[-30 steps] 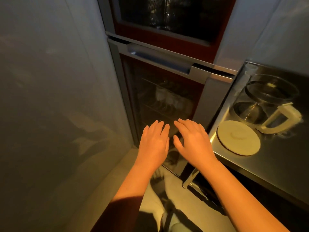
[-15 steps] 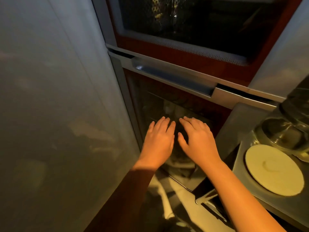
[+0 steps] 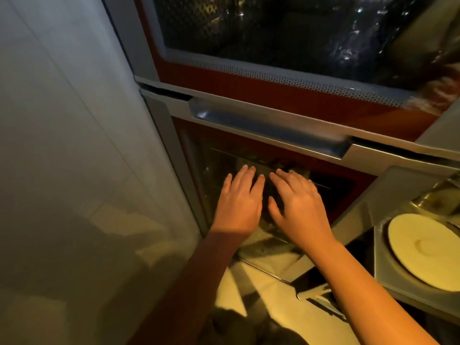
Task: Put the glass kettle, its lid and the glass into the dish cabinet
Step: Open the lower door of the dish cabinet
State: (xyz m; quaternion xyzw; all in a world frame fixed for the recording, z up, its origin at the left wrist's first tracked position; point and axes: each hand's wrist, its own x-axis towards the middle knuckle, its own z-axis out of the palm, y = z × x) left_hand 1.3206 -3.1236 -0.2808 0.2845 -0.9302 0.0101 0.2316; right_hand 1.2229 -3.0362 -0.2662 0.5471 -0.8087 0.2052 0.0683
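Before the lower glass door of the dish cabinet [image 3: 268,128], holds left hand [image 3: 239,202] and right hand [image 3: 298,207] flat, side by side, fingers straight and slightly apart, gripping nothing. Cannot tell whether touching the door. Has lid [image 3: 425,250] flat on steel counter [image 3: 388,277] at right, glass kettle [image 3: 433,201] just behind it.

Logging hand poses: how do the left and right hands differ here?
The left hand lies nearer the wall, the right hand nearer the lid. The left forearm is shadowed, the right lit. The right thumb splays out; the left thumb is not plain. Both are flat, open, fingers straight, holding nothing.
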